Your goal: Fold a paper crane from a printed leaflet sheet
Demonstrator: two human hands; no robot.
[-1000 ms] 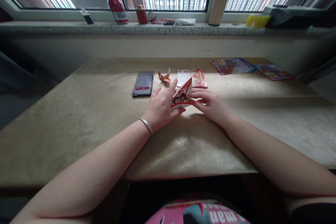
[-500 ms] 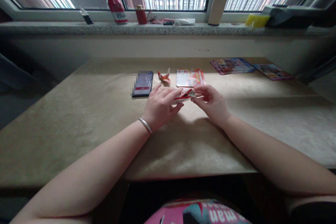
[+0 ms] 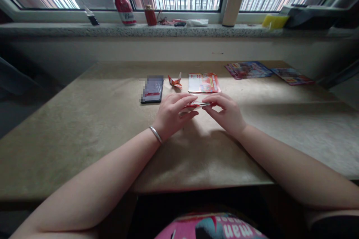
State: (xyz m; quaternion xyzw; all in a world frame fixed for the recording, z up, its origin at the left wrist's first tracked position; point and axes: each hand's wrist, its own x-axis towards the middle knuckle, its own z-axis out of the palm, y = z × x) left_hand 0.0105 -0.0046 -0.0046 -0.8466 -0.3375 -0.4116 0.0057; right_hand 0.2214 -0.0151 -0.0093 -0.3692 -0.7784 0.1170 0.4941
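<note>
Between my two hands is a small folded piece of red-and-white printed paper [image 3: 197, 104], seen nearly edge-on just above the table. My left hand [image 3: 174, 110], with a silver bangle at the wrist, grips its left part between fingers and thumb. At its right end, my right hand [image 3: 226, 111] pinches the paper with thumb and fingertips. Much of the paper is hidden by the fingers. Just beyond the hands lie a red-and-white folded paper crane [image 3: 175, 82] and a stack of printed paper sheets [image 3: 204, 83].
A phone [image 3: 153, 89] with its screen lit lies left of the crane. Colourful leaflets [image 3: 248, 70] rest at the table's back right, another one [image 3: 292, 76] beside them. The windowsill [image 3: 168, 31] holds a red can [image 3: 125, 11], a red lighter-like cylinder [image 3: 150, 15] and a yellow object [image 3: 275, 22].
The folded paper has tilted flatter, so less of its printed face shows. My right hand has shifted slightly down, its fingers closing over the paper's right end. My left hand barely moved.
</note>
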